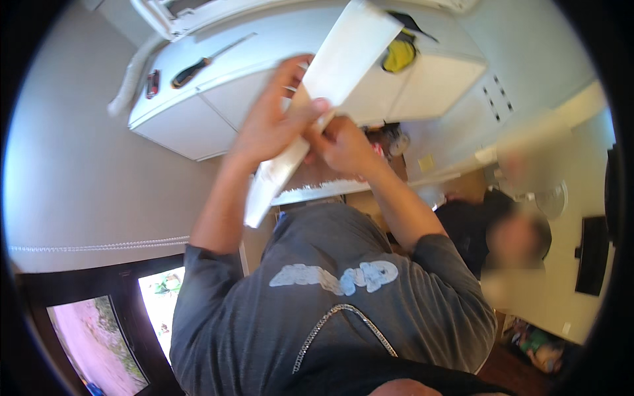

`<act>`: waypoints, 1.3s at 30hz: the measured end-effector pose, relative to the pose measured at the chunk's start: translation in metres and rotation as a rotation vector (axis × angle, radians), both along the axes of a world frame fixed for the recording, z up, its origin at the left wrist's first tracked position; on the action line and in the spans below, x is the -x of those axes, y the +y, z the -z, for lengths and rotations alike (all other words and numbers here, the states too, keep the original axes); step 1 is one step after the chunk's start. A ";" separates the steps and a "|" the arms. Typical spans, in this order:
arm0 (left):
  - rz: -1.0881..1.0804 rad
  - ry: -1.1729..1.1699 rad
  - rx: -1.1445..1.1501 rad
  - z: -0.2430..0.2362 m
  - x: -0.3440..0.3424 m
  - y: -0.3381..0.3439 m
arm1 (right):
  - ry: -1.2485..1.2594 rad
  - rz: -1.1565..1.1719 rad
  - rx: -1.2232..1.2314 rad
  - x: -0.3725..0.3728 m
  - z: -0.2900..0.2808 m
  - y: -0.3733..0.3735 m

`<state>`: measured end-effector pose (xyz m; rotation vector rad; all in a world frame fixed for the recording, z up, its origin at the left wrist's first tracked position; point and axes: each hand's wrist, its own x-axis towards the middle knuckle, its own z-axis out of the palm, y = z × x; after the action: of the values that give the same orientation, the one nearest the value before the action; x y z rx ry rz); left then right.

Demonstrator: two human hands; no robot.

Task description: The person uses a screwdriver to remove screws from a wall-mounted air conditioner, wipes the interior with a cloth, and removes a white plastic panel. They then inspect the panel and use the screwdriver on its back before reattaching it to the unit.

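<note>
A long, flat white panel (350, 49) runs diagonally in front of me, its upper end raised far from me and its lower end near my left forearm. My left hand (274, 129) is closed on its left edge, the thumb lying across the face. My right hand (340, 142) grips the opposite edge close by, its fingers curled and partly hidden. Beyond the hands, a screwdriver (190, 71) with a dark handle lies on the white cabinet top (231, 63). Beside it is a small red and black tool (153, 84). A yellow and black item (399, 56) rests behind the panel.
An opened white wall unit (175, 20) is above the cabinets, with a wrapped white pipe (135, 76) at its left. Below them is a lower surface with assorted items (396, 142). Another person in dark clothing (465, 228) is at the right, near a desk with a monitor (592, 254).
</note>
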<state>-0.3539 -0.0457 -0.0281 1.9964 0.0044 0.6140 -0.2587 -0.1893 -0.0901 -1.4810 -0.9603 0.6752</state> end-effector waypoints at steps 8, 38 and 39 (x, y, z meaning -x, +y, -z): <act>-0.326 0.630 -0.237 0.011 0.132 0.069 | 0.487 0.348 -0.499 -0.151 0.005 -0.054; -0.222 0.022 0.325 -0.002 0.010 0.269 | 0.645 0.274 -0.614 -0.400 -0.011 0.062; -0.241 0.026 0.325 0.000 0.006 0.274 | 0.637 0.285 -0.610 -0.399 -0.010 0.062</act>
<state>-0.3604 0.2282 -0.0285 1.6990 0.3444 0.6928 0.1406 -0.1274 -0.0801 -0.7585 -0.3888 0.5268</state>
